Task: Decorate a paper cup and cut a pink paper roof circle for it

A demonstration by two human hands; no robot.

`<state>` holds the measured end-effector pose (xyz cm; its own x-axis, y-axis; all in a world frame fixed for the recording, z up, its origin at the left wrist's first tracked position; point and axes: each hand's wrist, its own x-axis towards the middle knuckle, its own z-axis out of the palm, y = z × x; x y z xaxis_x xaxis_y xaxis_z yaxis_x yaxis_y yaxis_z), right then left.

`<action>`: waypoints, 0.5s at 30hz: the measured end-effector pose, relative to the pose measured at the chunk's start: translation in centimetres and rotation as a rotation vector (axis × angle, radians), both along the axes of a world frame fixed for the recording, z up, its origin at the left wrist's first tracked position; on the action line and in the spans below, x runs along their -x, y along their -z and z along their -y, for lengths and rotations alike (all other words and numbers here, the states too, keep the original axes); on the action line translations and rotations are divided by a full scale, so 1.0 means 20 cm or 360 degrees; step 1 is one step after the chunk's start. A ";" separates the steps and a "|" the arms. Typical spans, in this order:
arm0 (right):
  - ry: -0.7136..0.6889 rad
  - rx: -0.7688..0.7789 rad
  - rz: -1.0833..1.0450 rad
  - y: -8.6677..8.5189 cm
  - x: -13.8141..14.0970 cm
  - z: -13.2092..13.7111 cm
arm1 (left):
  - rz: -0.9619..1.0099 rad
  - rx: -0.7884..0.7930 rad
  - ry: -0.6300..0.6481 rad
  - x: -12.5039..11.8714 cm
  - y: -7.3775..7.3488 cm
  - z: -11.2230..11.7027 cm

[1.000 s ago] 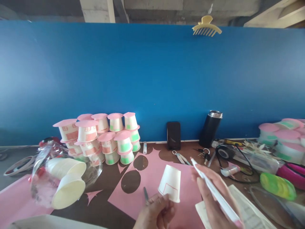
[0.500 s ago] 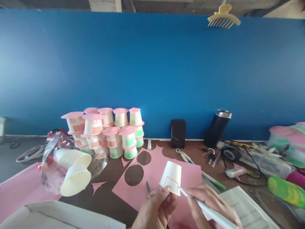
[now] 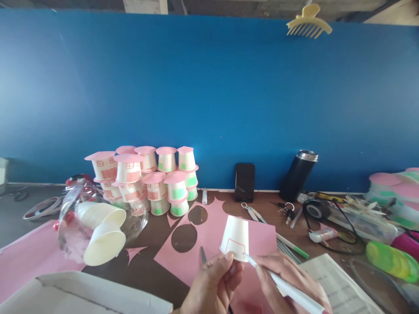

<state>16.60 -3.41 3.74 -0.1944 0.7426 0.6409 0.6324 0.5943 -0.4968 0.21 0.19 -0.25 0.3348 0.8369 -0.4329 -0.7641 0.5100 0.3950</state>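
Upside down in my left hand is a white paper cup, its rim pinched between thumb and fingers. A red rectangular outline is drawn on its side near the rim. My right hand grips a white marker, whose tip touches the cup at the lower right of the outline. Both hands are over a pink paper sheet with round holes cut in it. A dark narrow blade-like piece lies on the sheet, partly hidden by my left hand.
Stacked decorated cups with pink paper tops stand at the back left. Loose white cups lie in a clear plastic bag. A phone and a black flask stand by the blue partition. A white box is front left.
The cup has risen very slightly in view, and the marker tip has shifted a little left and up along the cup's lower side. Both hands keep their grip.
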 end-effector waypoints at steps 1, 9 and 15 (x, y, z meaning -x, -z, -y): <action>0.0016 -0.0005 -0.0012 0.01 0.00 0.00 | -0.0002 -0.0004 0.0006 0.00 0.00 0.00; 0.0061 -0.0061 -0.0042 0.02 0.00 -0.01 | -0.0015 -0.0033 0.0029 0.00 0.00 0.01; 0.0079 -0.0092 -0.0035 0.03 0.00 -0.01 | -0.0015 -0.0059 0.0042 0.00 0.00 0.01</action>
<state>16.54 -3.13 3.11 -0.1438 0.7127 0.6866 0.6510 0.5907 -0.4768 0.26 0.02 -0.34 0.3528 0.8435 -0.4050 -0.7468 0.5146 0.4212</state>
